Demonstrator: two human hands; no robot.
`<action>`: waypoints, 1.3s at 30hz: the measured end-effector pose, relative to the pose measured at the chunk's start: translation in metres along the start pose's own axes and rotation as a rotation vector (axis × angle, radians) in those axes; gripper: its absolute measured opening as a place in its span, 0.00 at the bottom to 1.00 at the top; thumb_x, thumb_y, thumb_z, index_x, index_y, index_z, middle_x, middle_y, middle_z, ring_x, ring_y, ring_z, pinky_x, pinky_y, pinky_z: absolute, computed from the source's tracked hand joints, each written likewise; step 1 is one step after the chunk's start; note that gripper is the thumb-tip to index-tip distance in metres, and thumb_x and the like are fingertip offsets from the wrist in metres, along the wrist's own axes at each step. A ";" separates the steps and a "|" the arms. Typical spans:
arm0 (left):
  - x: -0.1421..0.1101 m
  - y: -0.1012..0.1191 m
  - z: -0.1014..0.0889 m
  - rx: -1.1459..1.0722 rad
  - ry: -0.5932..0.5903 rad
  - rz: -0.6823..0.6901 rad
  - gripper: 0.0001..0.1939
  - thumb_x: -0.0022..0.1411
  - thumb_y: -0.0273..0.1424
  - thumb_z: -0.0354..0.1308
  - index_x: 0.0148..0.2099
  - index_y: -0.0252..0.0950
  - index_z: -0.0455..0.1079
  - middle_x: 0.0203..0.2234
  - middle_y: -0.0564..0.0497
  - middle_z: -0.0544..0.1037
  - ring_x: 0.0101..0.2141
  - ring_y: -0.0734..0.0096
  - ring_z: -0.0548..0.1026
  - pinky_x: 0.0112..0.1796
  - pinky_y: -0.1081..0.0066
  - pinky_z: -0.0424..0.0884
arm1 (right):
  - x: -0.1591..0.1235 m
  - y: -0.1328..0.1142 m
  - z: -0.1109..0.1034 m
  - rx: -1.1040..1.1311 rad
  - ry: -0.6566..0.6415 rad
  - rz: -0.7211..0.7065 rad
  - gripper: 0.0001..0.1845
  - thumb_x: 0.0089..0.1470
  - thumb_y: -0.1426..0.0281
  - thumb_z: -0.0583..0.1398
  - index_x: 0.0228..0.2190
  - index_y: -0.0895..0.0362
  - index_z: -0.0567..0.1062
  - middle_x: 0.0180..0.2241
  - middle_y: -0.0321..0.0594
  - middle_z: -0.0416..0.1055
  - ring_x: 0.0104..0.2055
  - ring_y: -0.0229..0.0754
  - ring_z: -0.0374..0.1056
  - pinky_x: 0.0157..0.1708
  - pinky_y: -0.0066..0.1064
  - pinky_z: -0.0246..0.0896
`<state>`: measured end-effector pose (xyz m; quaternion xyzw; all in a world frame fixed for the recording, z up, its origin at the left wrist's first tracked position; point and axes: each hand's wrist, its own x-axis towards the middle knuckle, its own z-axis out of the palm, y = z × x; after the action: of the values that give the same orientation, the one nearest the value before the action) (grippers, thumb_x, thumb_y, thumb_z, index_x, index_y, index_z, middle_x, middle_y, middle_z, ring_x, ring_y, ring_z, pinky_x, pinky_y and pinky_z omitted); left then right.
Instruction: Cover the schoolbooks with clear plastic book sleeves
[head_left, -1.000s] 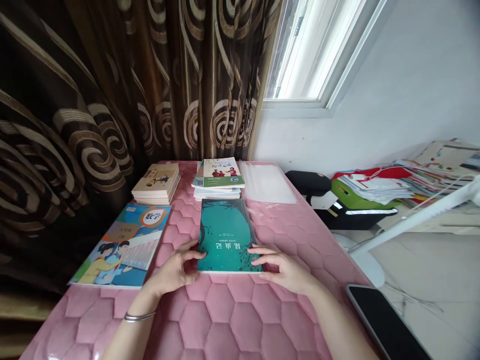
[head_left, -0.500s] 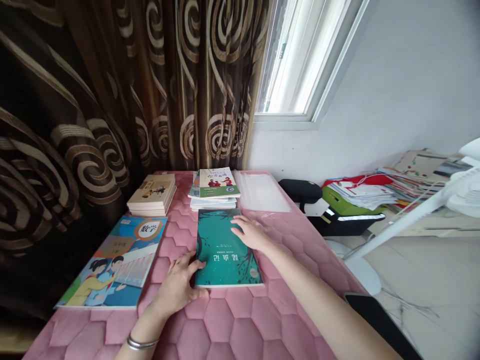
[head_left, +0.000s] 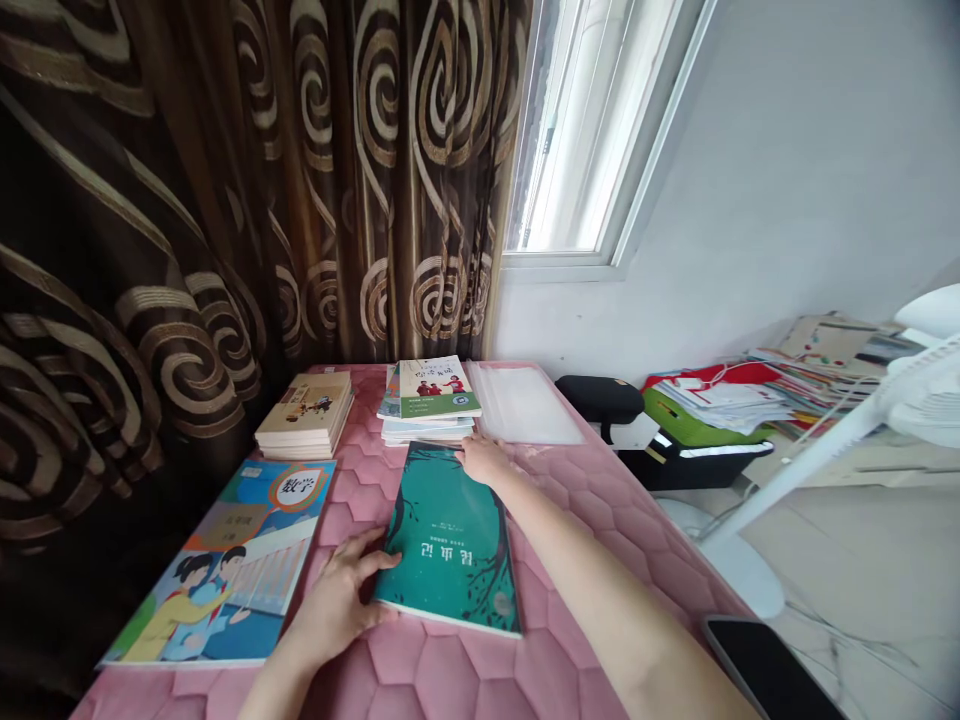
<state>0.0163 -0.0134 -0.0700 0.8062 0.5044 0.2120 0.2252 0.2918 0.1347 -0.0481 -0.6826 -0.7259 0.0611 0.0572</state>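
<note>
A dark-green book [head_left: 450, 535] with tree branches on its cover lies slightly turned on the pink quilted surface, its title upside down to me. At its near left corner, my left hand [head_left: 341, 590] grips the edge, index finger over the cover and thumb low at the side. My right hand [head_left: 484, 462] has its bent fingers on the far right corner; the fingertips are partly hidden. Just beyond stands a small book stack [head_left: 435, 390] topped by a white and green book. Left of my left hand lies a blue mathematics textbook [head_left: 225, 565].
A stack of tan books [head_left: 306, 412] sits by the patterned curtain [head_left: 375, 180]. Clear plastic sleeves [head_left: 529, 405] lie at the far right. A phone [head_left: 769, 665] rests at the near right edge. Beyond are a white fan [head_left: 795, 470] and piled papers [head_left: 720, 390].
The green book has come nearer and turned slightly, its near right corner closer to me. My right hand has shifted from over the cover to the far right corner. The view has tilted upward.
</note>
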 end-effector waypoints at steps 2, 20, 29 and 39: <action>0.001 -0.007 -0.007 -0.026 0.036 -0.023 0.26 0.45 0.24 0.64 0.48 0.48 0.76 0.58 0.46 0.68 0.56 0.52 0.67 0.56 0.53 0.63 | -0.014 0.012 -0.001 -0.010 -0.004 0.044 0.17 0.61 0.64 0.53 0.46 0.59 0.73 0.50 0.53 0.70 0.55 0.53 0.63 0.52 0.44 0.53; 0.000 0.012 0.028 -0.355 0.385 -0.388 0.27 0.56 0.38 0.51 0.55 0.32 0.54 0.16 0.59 0.70 0.21 0.64 0.74 0.27 0.68 0.68 | -0.108 0.076 0.023 0.253 0.107 0.333 0.17 0.58 0.58 0.53 0.28 0.54 0.76 0.33 0.46 0.78 0.39 0.50 0.75 0.30 0.31 0.60; 0.079 -0.012 0.029 -0.533 0.458 -0.454 0.17 0.56 0.24 0.53 0.49 0.34 0.60 0.41 0.41 0.80 0.45 0.62 0.78 0.45 0.64 0.73 | -0.106 0.078 0.025 0.417 0.173 0.385 0.15 0.57 0.59 0.55 0.29 0.52 0.79 0.30 0.43 0.79 0.34 0.47 0.75 0.29 0.30 0.60; 0.108 -0.021 0.030 -0.518 0.461 -0.443 0.17 0.53 0.19 0.50 0.47 0.33 0.63 0.46 0.41 0.78 0.48 0.61 0.76 0.47 0.64 0.72 | -0.089 0.077 0.035 0.391 0.246 0.373 0.18 0.58 0.59 0.54 0.32 0.53 0.80 0.34 0.45 0.79 0.38 0.47 0.74 0.33 0.30 0.62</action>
<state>0.0619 0.0884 -0.0944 0.5259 0.6329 0.4537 0.3420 0.3673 0.0505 -0.0952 -0.7826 -0.5500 0.1262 0.2629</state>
